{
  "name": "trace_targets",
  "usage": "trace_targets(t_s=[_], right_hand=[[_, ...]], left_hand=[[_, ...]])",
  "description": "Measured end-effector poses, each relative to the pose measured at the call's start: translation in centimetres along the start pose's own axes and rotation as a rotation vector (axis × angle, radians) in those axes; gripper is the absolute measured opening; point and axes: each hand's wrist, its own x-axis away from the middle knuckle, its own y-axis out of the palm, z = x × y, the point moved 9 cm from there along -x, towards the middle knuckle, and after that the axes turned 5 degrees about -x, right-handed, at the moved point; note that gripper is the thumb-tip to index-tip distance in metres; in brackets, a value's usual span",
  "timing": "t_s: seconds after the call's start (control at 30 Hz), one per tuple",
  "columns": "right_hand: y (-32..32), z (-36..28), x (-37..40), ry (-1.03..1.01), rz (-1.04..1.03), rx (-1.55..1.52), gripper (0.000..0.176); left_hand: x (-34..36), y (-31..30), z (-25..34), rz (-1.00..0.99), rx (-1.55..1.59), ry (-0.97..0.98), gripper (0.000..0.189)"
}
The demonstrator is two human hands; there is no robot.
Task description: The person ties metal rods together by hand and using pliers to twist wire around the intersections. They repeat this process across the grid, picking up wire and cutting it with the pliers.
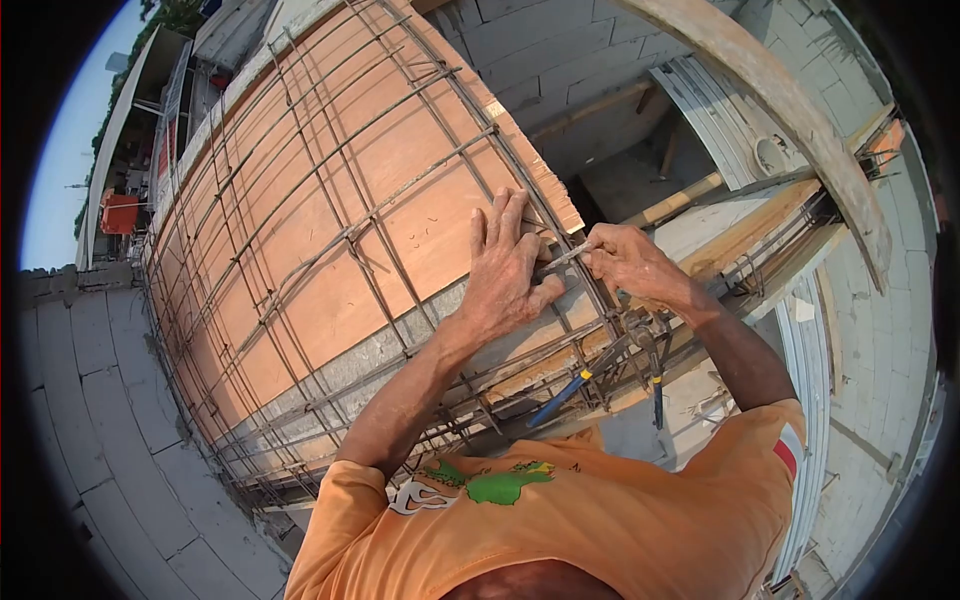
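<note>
My left hand (503,268) lies over the rebar grid at the plywood's right edge, fingers stretched upward and thumb out to the side. Close by on the right, my right hand (638,262) has its fingers closed around the end of a short rebar piece (568,256) that crosses the long edge bars. The fingers hide its tip. Below my right hand, pincers (560,397) with blue and yellow handles rest on the bars, handles spread. Underneath the grid (350,235) is an orange-brown plywood sheet (425,225).
A curved wooden board (790,95) arches over the upper right. Beyond the plywood edge is a drop into a block-walled space (625,170). Grey block wall (120,420) stands at left, corrugated metal sheets (715,115) at right. A red-orange box (120,214) sits far left.
</note>
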Motion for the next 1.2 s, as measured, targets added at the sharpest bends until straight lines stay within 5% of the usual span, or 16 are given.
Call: trace_targets(t_s=[0.17,0.47,0.53,0.67,0.87,0.93,1.2], right_hand=[[0.0,-0.9,-0.1,-0.119,0.068,0.153,0.018],[-0.2,0.5,0.1,0.015,0.026,0.012,0.017],[-0.1,0.5,0.3,-0.060,-0.107,-0.122,0.016],[-0.6,-0.9,1.6,-0.204,-0.021,-0.138,0.020],[-1.3,-1.4,1.4,-0.191,0.093,0.206,0.019],[-1.3,-3.4,2.3,-0.509,0.208,0.416,0.016],[-0.7,-1.3,0.9,-0.182,0.076,0.154,0.014]], left_hand=[[-0.3,-1.3,0.0,-0.098,0.018,0.066,0.041],[-0.6,-0.6,-0.2,-0.162,0.073,-0.018,0.025],[-0.6,-0.8,-0.1,-0.159,0.068,-0.030,0.026],[-0.8,-0.7,0.0,-0.153,0.030,-0.022,0.024],[-1.1,-0.7,0.1,-0.125,-0.015,-0.071,0.021],[-1.1,-0.7,0.0,-0.108,-0.030,-0.058,0.020],[-1.5,-1.0,-0.7,-0.038,0.135,-0.079,0.016]])
